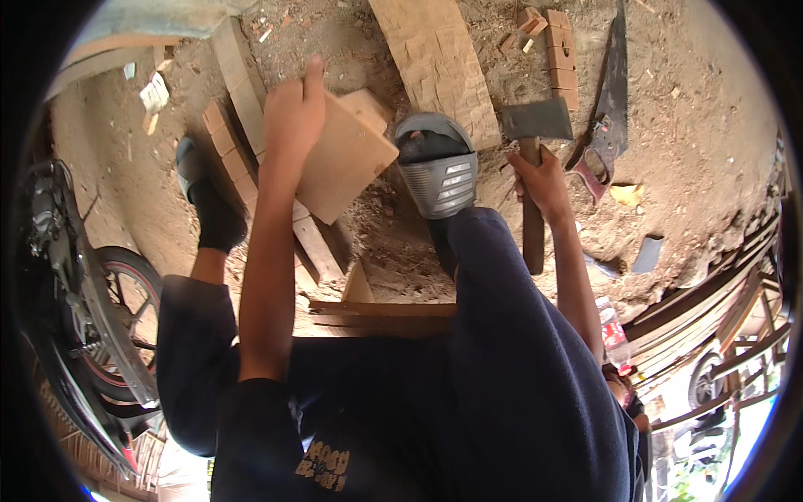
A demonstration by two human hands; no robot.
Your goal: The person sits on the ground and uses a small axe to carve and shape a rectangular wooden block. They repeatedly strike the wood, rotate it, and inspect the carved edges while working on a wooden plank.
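- Head view, with clock directions read from the middle of the picture: bare earth with scattered chips lies under everything.
- A rough plank (pixel 443 67) lies at 12 o'clock; just below its lower end, at 1 o'clock, a sandaled foot (pixel 439 180) stands between the wooden block (pixel 343 167) and the hatchet (pixel 535 121).
- A row of reddish blocks (pixel 562 63) lies at 1 o'clock, and a handsaw (pixel 615 100) at 2, its reddish handle turned down toward the hatchet side.
- A second row of reddish blocks (pixel 224 138) lies at 10 o'clock, near the other foot (pixel 219 222).
- A motorcycle (pixel 130 335) fills the rim between 8 and 9 o'clock; stacked boards (pixel 698 309) fill it between 3 and 4.
- A plastic bottle (pixel 613 335) with a red label is at 4 o'clock, partly hidden by the right forearm; I cannot tell what is in it.
- The left hand (pixel 294 117), at 11 o'clock and blurred, is closed over the upper-left edge of the wooden block, with 1 digit pointing up to 12; the grip underneath is hidden. The block is tilted, its right corner near the sandal.
- The right hand (pixel 542 180), at 2 o'clock, is wrapped around the hatchet's handle just below the head; the handle's free end points to 6.
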